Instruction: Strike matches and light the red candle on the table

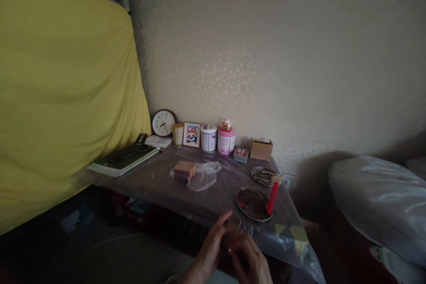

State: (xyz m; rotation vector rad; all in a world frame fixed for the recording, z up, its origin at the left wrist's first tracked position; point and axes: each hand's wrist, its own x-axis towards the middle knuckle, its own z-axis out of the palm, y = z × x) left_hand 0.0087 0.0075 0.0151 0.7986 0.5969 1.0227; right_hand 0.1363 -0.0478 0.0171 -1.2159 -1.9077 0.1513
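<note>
Just off the table's front edge, my left hand (212, 245) is closed around a small brown box (234, 224), which looks like a matchbox. My right hand (250, 255) is against its near side with fingers bent together. A tiny pale tip shows at those fingertips, too small to name. Beyond my hands lies a dark oval metal plate (252, 204), with a red candle-like stick (273, 199) leaning over its right rim. A second metal plate (258, 174) behind it holds many thin sticks. Farther left, a stack of small brown boxes (184, 170) sits partly in a clear plastic bag (207, 175).
Clear plastic covers the table (149, 186). Along the wall stand a clock (164, 123), yellow cup (178, 134), panda picture (192, 135), white tin (209, 137), pink tin (226, 141), card box (241, 154) and cardboard box (261, 149). A thick book (124, 159) lies left.
</note>
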